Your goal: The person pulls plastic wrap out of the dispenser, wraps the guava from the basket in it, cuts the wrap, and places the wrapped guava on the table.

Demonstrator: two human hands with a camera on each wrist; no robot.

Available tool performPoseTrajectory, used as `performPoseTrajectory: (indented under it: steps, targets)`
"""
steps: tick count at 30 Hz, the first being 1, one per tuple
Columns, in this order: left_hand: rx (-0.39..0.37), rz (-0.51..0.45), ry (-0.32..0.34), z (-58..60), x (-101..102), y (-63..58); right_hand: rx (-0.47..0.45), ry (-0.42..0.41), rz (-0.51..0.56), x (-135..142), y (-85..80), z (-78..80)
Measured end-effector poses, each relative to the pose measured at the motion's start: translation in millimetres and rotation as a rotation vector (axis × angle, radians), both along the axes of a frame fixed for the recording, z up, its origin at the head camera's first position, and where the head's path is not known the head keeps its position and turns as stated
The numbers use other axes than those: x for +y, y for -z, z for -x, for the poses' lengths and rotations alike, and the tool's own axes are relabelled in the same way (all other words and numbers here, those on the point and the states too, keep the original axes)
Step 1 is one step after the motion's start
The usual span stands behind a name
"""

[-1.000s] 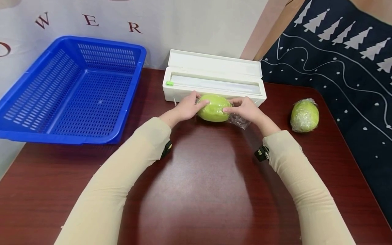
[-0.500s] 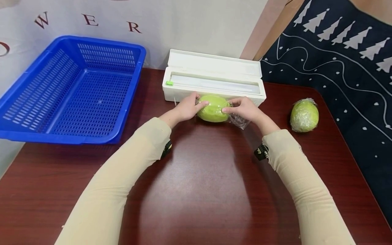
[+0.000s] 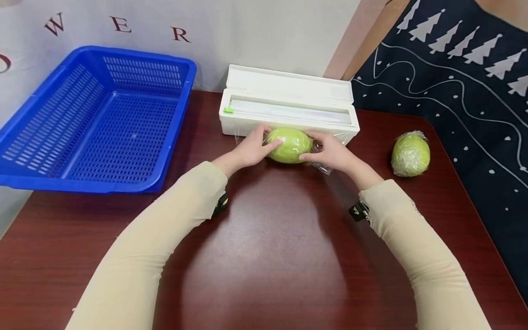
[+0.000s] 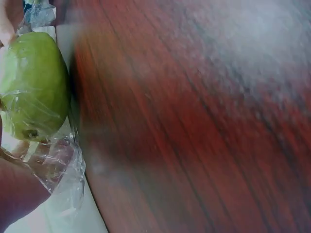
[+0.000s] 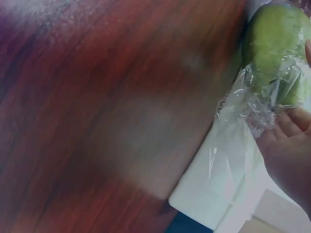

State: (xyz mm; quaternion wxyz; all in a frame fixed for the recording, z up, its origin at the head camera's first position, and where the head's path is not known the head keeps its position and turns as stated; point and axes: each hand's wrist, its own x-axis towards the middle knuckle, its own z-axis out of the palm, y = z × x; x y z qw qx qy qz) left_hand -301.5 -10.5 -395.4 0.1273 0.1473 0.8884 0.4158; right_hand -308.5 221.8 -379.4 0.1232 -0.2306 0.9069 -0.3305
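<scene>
A green oval fruit (image 3: pixel 289 145) in clear cling film lies sideways in front of the white cling-film box (image 3: pixel 290 103). My left hand (image 3: pixel 251 147) holds its left end, thumb on top and fingers behind. My right hand (image 3: pixel 332 151) spans the right end, thumb at the near side and fingers toward the back. Loose film (image 3: pixel 323 168) bunches beside the right hand. In the left wrist view, film (image 4: pixel 73 165) hangs off the end of the fruit (image 4: pixel 36 82) with a brown stem spot. The right wrist view shows crumpled film (image 5: pixel 260 109) by the right fingers.
A second film-wrapped green fruit (image 3: pixel 410 154) sits at the table's right. At the left stands a large blue slotted basket (image 3: pixel 144 187). The box's lid (image 3: pixel 288 85) is raised, with a green slider (image 3: pixel 228 110) at its left. A dark patterned cloth (image 3: pixel 453 101) hangs at the right.
My right thumb and fingers have spread farther apart around the fruit's right end, and the right forearm has shifted slightly right. My left hand stays nearly in place on the fruit.
</scene>
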Motion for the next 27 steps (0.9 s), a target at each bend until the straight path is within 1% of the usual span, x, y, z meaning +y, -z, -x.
performPoseTrajectory:
  steps: [2, 4, 6, 8, 11, 13, 18, 23, 27]
  targets:
    - [-0.003, 0.008, 0.006, 0.3, 0, -0.2, 0.024, -0.012, -0.03, 1, -2.7, -3.1]
    - [-0.009, 0.016, 0.009, 0.6, 0, -1.0, 0.06, 0.006, -0.074, 3, -5.3, -7.4]
    - [-0.011, 0.02, 0.012, 0.8, 0, -2.1, 0.125, 0.028, -0.118, 3, -7.2, -11.9]
    - [-0.013, 0.026, 0.013, 0.8, -1, -3.0, 0.218, 0.036, -0.158, 1, -8.5, -16.7]
    - [-0.008, 0.033, 0.015, 0.9, 0, -3.0, 0.352, -0.012, -0.204, -3, -6.3, -20.4]
    - [-0.003, 0.038, 0.017, 0.9, 0, -2.6, 0.393, -0.041, -0.226, -6, -4.1, -21.8]
    - [0.015, 0.044, 0.028, 0.3, 2, -1.4, 0.385, -0.036, -0.266, -4, 0.5, -22.8]
    - [0.024, 0.049, 0.032, -1.4, 1, -1.9, 0.394, -0.081, -0.297, 0, 3.9, -22.2]
    - [0.017, 0.055, 0.004, -2.0, -5, -3.4, 0.429, -0.077, -0.309, -2, 3.2, -24.3]
